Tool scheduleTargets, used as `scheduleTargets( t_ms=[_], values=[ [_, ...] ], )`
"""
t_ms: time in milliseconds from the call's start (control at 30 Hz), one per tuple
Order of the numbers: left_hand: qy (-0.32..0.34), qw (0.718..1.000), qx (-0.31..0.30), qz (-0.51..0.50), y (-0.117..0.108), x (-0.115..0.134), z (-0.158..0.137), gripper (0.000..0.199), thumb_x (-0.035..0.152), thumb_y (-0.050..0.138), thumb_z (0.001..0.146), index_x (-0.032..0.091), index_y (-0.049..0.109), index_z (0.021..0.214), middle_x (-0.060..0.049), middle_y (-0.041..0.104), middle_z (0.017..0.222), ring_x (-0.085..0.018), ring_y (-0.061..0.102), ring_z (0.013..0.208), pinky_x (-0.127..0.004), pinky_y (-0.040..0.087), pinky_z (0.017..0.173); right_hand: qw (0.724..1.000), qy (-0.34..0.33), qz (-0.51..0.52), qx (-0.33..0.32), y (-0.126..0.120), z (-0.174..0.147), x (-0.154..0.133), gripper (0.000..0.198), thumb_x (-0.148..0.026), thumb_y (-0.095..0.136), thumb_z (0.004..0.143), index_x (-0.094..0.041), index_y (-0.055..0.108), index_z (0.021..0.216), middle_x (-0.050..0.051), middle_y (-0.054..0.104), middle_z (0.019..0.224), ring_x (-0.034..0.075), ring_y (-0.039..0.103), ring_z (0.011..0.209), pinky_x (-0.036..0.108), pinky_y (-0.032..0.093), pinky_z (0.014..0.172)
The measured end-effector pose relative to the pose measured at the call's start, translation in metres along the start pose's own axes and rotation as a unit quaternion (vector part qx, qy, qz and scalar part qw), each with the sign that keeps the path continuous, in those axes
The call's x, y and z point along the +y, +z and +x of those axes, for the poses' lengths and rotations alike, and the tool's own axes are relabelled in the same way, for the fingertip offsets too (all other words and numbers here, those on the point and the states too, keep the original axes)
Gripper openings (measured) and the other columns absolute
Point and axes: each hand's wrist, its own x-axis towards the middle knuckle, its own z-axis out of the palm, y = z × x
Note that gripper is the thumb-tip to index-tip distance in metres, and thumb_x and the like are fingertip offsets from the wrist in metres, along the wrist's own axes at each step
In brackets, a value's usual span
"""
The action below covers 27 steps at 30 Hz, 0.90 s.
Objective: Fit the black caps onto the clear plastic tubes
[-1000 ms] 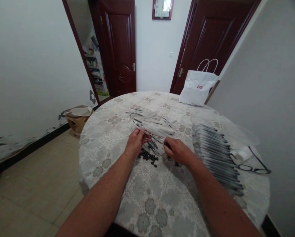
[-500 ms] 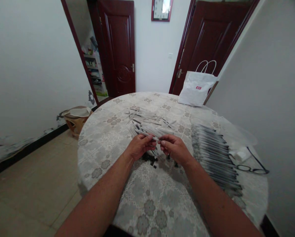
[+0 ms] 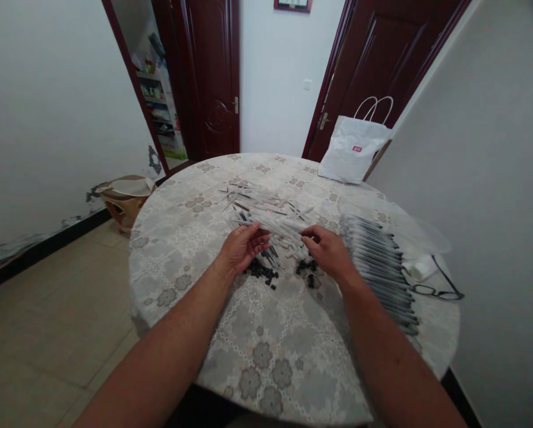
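Observation:
My left hand [image 3: 243, 246] is closed, thumb against curled fingers, on what looks like a clear pen barrel that blends into the pile behind. My right hand [image 3: 327, 249] is apart from it, thumb and forefinger pinched; whatever is between the tips is too small to make out. Beyond and between the hands lies a loose pile of whitish pen barrels [image 3: 284, 227]. Thin dark-tipped pen refills [image 3: 271, 257] lie beside my left hand. Small black pen caps [image 3: 259, 270] are scattered below it, with another cluster of black pieces [image 3: 306, 267] by my right hand.
To the right, a long row of pens [image 3: 377, 267] lies side by side. Glasses [image 3: 435, 291] and a white crumpled item [image 3: 420, 267] are past it. A white paper bag [image 3: 353, 148] stands at the back of the round table, covered with a patterned cloth [image 3: 266, 368].
My hands were together on a pen barrel; now they are apart, the right one moved to the right. The view has tilted down slightly, showing more black pieces.

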Motion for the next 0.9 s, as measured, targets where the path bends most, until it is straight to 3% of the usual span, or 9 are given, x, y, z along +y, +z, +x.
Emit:
scheduleTargets(
  t_ms=[100, 167, 400, 633, 767, 900],
  values=[
    [0.003, 1.000, 0.019, -0.006, -0.001, -0.001, 0.002, 0.019, 0.029, 0.073, 0.088, 0.012, 0.067, 0.089, -0.009, 0.076, 0.085, -0.017, 0.073, 0.071, -0.028, 0.061, 0.063, 0.985, -0.053, -0.148, -0.064, 0.000, -0.001, 0.007, 0.021, -0.020, 0.057, 0.090, -0.019, 0.074, 0.103, 0.009, 0.072, 0.102, 0.020, 0.065, 0.096, 0.031, 0.046, 0.090],
    [0.001, 1.000, 0.021, -0.002, 0.000, -0.002, 0.002, 0.018, 0.029, 0.073, 0.087, 0.012, 0.066, 0.089, -0.009, 0.076, 0.086, -0.017, 0.074, 0.072, -0.027, 0.061, 0.063, 0.970, -0.053, -0.208, -0.117, 0.007, -0.004, 0.005, 0.026, -0.017, 0.055, 0.092, -0.019, 0.073, 0.110, 0.010, 0.070, 0.108, 0.021, 0.064, 0.104, 0.030, 0.044, 0.093],
    [0.003, 1.000, 0.027, 0.004, 0.001, -0.002, 0.001, 0.017, 0.027, 0.073, 0.087, 0.012, 0.064, 0.090, -0.010, 0.076, 0.088, -0.019, 0.075, 0.076, -0.027, 0.061, 0.062, 0.921, -0.027, -0.332, -0.200, 0.030, -0.012, -0.015, 0.033, -0.019, 0.050, 0.096, -0.025, 0.069, 0.123, 0.011, 0.064, 0.116, 0.023, 0.066, 0.100, 0.028, 0.045, 0.078],
    [0.008, 1.000, 0.028, 0.003, -0.001, -0.003, 0.003, 0.019, 0.027, 0.072, 0.087, 0.012, 0.063, 0.092, -0.010, 0.075, 0.089, -0.019, 0.074, 0.076, -0.027, 0.061, 0.061, 0.933, -0.042, -0.309, -0.182, 0.030, -0.013, -0.016, 0.035, -0.021, 0.050, 0.097, -0.025, 0.066, 0.128, 0.010, 0.064, 0.120, 0.022, 0.065, 0.101, 0.028, 0.043, 0.079],
    [0.010, 1.000, 0.019, 0.004, -0.001, -0.003, 0.003, 0.020, 0.028, 0.074, 0.086, 0.012, 0.064, 0.092, -0.010, 0.075, 0.088, -0.018, 0.073, 0.074, -0.026, 0.061, 0.061, 0.933, -0.055, -0.276, -0.222, 0.028, -0.014, -0.021, 0.023, -0.024, 0.057, 0.094, -0.021, 0.071, 0.111, 0.009, 0.069, 0.110, 0.021, 0.065, 0.097, 0.027, 0.042, 0.079],
    [0.012, 1.000, 0.018, 0.003, -0.001, -0.003, 0.002, 0.020, 0.028, 0.074, 0.086, 0.012, 0.063, 0.091, -0.009, 0.075, 0.087, -0.018, 0.073, 0.073, -0.027, 0.060, 0.060, 0.933, -0.111, -0.224, -0.258, 0.029, -0.017, -0.030, 0.020, -0.023, 0.061, 0.090, -0.021, 0.072, 0.106, 0.007, 0.071, 0.104, 0.020, 0.065, 0.096, 0.026, 0.042, 0.081]
  ],
)
